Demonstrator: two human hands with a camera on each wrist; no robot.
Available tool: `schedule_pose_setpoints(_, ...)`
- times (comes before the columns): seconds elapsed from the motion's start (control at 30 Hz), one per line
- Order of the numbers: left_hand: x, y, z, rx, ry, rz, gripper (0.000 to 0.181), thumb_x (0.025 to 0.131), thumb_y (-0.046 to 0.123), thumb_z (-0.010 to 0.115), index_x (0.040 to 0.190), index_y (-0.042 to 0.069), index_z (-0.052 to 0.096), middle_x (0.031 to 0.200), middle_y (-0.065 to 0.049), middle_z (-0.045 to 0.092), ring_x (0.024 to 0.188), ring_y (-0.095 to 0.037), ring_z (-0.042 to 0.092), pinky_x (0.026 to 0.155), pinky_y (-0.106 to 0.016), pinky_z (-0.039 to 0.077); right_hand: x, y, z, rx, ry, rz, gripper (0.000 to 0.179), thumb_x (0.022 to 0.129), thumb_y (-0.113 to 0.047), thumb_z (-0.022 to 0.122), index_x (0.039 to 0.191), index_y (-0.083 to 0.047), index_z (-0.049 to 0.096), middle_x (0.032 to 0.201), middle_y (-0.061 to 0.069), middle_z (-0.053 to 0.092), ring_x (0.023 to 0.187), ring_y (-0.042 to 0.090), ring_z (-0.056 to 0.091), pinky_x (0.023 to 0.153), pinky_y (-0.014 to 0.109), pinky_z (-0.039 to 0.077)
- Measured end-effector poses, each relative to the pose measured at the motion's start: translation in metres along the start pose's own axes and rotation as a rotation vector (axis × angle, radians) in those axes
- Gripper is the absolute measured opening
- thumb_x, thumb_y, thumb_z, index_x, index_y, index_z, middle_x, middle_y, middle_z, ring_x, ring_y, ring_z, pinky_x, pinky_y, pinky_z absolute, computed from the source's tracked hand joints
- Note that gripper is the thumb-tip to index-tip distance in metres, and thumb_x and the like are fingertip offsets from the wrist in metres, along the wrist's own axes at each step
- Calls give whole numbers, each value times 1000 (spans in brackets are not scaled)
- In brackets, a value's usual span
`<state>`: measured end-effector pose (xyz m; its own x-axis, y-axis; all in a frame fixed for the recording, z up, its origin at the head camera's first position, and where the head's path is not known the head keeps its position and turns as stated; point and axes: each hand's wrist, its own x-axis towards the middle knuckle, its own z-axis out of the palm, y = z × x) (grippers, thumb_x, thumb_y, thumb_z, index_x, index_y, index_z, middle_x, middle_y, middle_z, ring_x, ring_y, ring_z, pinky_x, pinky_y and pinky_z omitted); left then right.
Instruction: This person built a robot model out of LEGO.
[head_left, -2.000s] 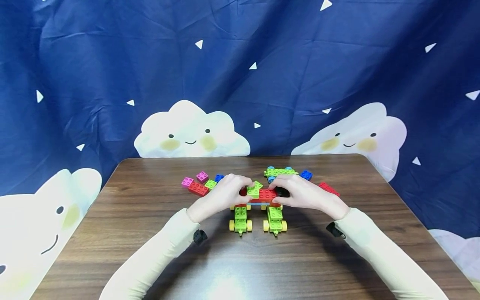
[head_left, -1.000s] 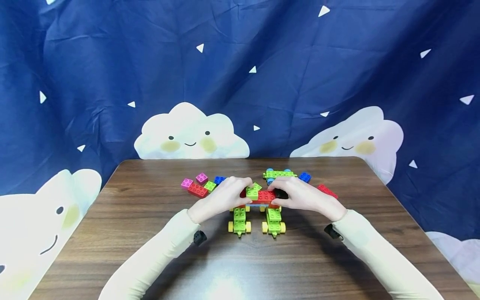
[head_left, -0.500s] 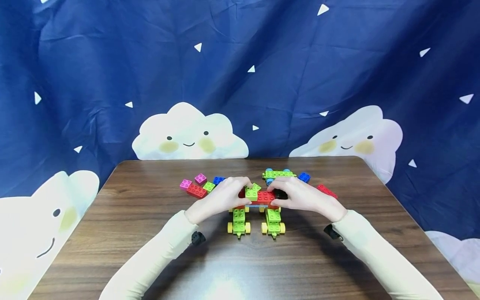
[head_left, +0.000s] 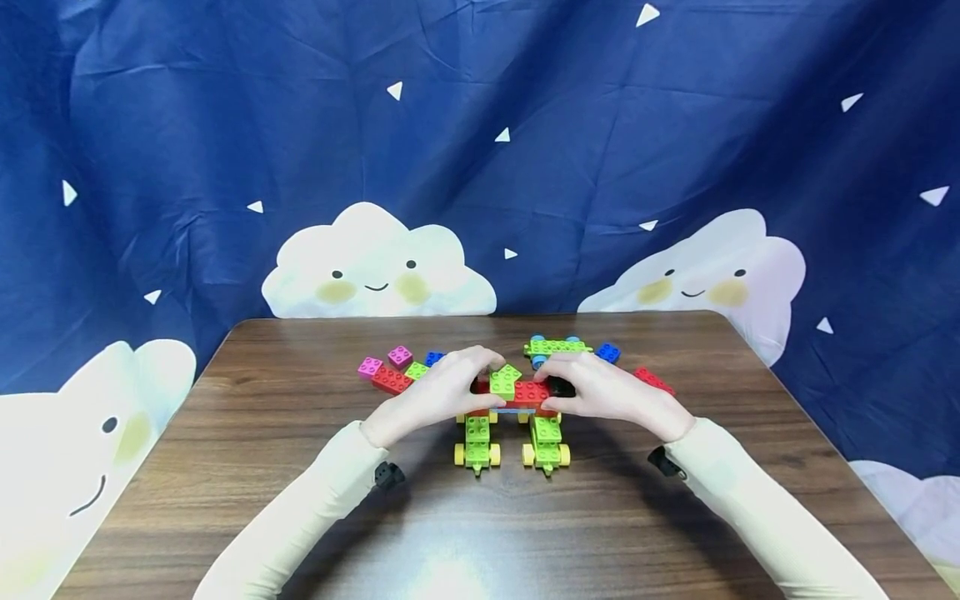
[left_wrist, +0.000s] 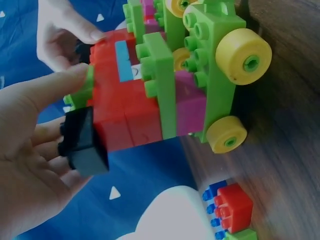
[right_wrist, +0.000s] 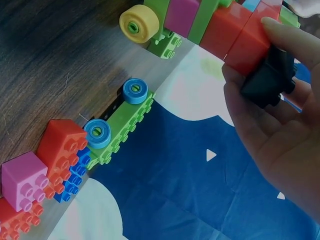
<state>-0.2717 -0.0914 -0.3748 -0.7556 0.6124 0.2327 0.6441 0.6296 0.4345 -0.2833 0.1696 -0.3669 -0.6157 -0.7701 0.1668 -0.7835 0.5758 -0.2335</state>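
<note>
both hands on the build: a red plastic-brick body (head_left: 531,392) carried on green plastic bases with yellow wheels (head_left: 477,454). located mid-table, apparently standing on the dark wood-grain table (head_left: 442,533).

left hand (head_left: 442,387): thumb and fingers curled round the body's left end, a black plastic brick (left_wrist: 87,145) sticking out toward the palm. thumb tip lies by the lime-green plastic bricks (head_left: 502,385) on top.

right hand (head_left: 600,387): pinching the opposite end, thumb on one red face, fingers round the other side, second black plastic brick (right_wrist: 270,77) in the hollow of the hand.

method, my judgement: squeeze both ends evenly and press straight down over the bases so the studs seat without the body tipping. keep force on the red body, since the black bricks overhang and could lever loose. check seams at the flat purple brick (left_wrist: 191,102) too. topmost green piece looks turned askew; avoid knocking it with the left thumb.

a loose green chassis with blue wheels (head_left: 558,347) sits just beyond; stud engagement cannot be confirmed.
</note>
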Motion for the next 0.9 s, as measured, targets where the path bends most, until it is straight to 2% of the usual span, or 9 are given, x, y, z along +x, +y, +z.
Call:
schedule_pose_setpoints(0.13, -6, -5, -12, -75, 95, 9, 51, 87, 35, 76, 127, 7, 61, 122, -10, 68, 109, -20, 67, 94, -36, 55, 0, 0, 0, 4, 5, -7, 30, 84, -27, 79, 109, -11, 71, 102, -1, 70, 90, 10, 62, 82, 32, 56)
schedule_pose_setpoints(0.23, -10, -14, -23, -108, 168, -7, 47, 89, 33, 74, 127, 7, 61, 122, -10, 68, 111, -22, 67, 95, -39, 55, 0, 1, 0, 7, 8, -11, 31, 84, -27, 79, 109, -11, 71, 102, -1, 71, 90, 10, 63, 83, 32, 56)
schedule_pose_setpoints(0.33, -13, -27, -31, -101, 233, -36, 43, 90, 31, 73, 125, 6, 63, 122, -10, 68, 112, -24, 68, 95, -41, 55, -1, 0, -1, 8, 15, -23, 30, 84, -26, 79, 108, -11, 71, 101, 0, 70, 90, 10, 63, 81, 32, 56)
schedule_pose_setpoints(0.47, -19, -50, -33, -60, 269, -91, 38, 91, 26, 72, 122, 6, 65, 122, -12, 69, 112, -27, 67, 93, -44, 56, -1, 0, -1, 7, 18, -27, 29, 84, -25, 79, 108, -10, 71, 101, 0, 70, 89, 10, 62, 80, 31, 56)
schedule_pose_setpoints(0.63, -23, -74, -27, -11, 233, -177, 38, 90, 22, 72, 121, 2, 65, 120, -16, 69, 108, -30, 67, 91, -46, 55, -1, 1, -1, 4, 12, -24, 29, 85, -26, 78, 108, -10, 71, 101, 0, 70, 89, 10, 62, 80, 31, 55)
schedule_pose_setpoints(0.73, -24, -85, -20, 40, 179, -233, 40, 88, 18, 75, 120, -3, 65, 119, -20, 68, 103, -32, 66, 92, -47, 53, -1, 1, -1, 0, 13, -30, 29, 85, -25, 78, 108, -11, 71, 101, -1, 70, 88, 9, 61, 80, 30, 55)
schedule_pose_setpoints(0.9, -22, -99, -9, 144, 86, -314, 41, 84, 15, 77, 118, -5, 66, 106, -21, 68, 91, -29, 63, 85, -46, 53, -1, 0, 0, -3, 11, -25, 28, 85, -26, 78, 107, -11, 71, 100, -1, 69, 88, 9, 61, 80, 30, 55)
